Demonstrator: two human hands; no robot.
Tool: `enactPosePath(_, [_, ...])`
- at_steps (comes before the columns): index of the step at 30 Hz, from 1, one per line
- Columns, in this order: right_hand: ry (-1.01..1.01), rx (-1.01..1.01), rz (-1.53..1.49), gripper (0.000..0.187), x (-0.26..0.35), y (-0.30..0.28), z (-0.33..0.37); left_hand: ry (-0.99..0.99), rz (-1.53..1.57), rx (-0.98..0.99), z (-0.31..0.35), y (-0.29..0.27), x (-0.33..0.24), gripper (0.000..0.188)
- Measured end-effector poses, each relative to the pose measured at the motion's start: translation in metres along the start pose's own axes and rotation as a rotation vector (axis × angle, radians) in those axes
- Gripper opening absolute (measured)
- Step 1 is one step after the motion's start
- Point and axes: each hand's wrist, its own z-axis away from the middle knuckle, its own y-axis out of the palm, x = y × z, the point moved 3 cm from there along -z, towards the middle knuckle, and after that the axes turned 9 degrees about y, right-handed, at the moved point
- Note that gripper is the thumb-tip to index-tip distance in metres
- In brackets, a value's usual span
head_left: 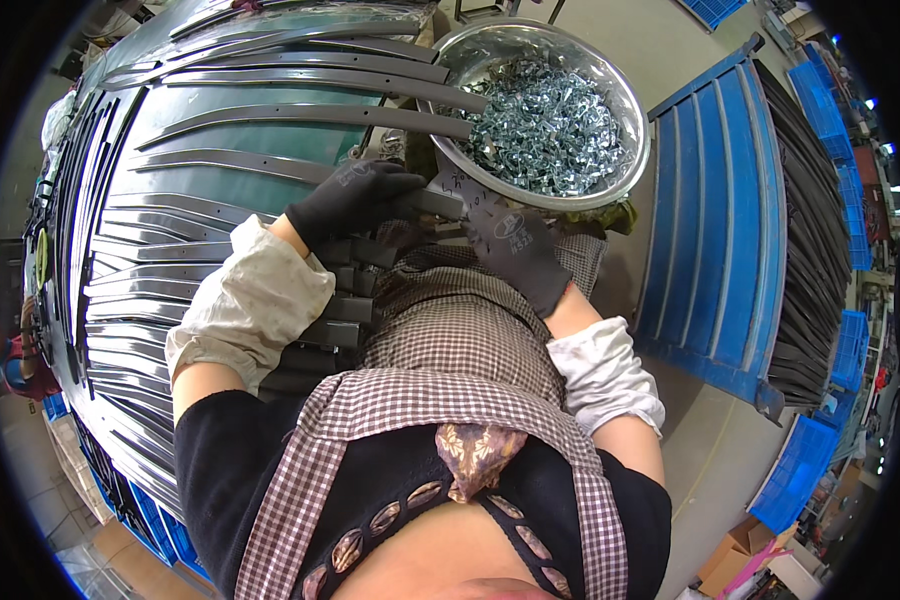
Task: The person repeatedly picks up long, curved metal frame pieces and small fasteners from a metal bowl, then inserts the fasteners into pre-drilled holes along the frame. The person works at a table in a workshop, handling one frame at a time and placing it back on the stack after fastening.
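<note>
My left hand (355, 203), in a black glove, is closed around a long grey strip (435, 205) whose end juts past the table edge. At that end, my right hand (515, 245), in a dark grey glove, has its fingers pressed together; whatever lies between them is hidden. A large round metal basin (638, 150) stands just beyond my right hand, heaped with small shiny metal clips (550, 125). More curved grey strips (260, 115) lie side by side on the table, some ends reaching over the basin's left rim.
The green-topped table (210, 135) fills the left side, with thin dark strips (90, 220) stacked along its far left. To the right stands a blue metal rack (715, 220) loaded with long black strips (800, 230). Blue crates (795, 470) line the right. Another person (30, 370) is at far left.
</note>
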Motion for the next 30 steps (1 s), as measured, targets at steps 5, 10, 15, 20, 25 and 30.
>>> enactPosePath(5, [-0.061, -0.048, 0.021, 0.024, -0.01, 0.009, 0.003, 0.017, -0.026, 0.068, 0.003, 0.001, 0.008, 0.037])
enactPosePath(10, [0.155, 0.032, -0.166, 0.027, -0.041, -0.038, 0.012, 0.004, -0.094, 0.151, -0.001, -0.003, -0.005, 0.039])
enactPosePath(15, [0.325, -0.031, -0.108, 0.024, -0.067, -0.062, -0.015, 0.01, -0.055, 0.085, -0.011, -0.019, -0.04, 0.048])
enactPosePath(20, [0.315, -0.002, -0.02, 0.024, -0.074, -0.034, -0.064, -0.185, -0.044, 0.217, 0.015, -0.051, -0.08, 0.048])
enactPosePath(25, [0.348, 0.093, 0.25, 0.028, -0.06, -0.008, -0.106, -0.209, 0.056, 0.553, 0.066, -0.065, -0.107, 0.05])
enactPosePath(30, [0.369, 0.094, 0.285, 0.028, -0.082, 0.014, -0.116, -0.137, 0.201, 0.178, 0.038, -0.107, -0.063, 0.03])
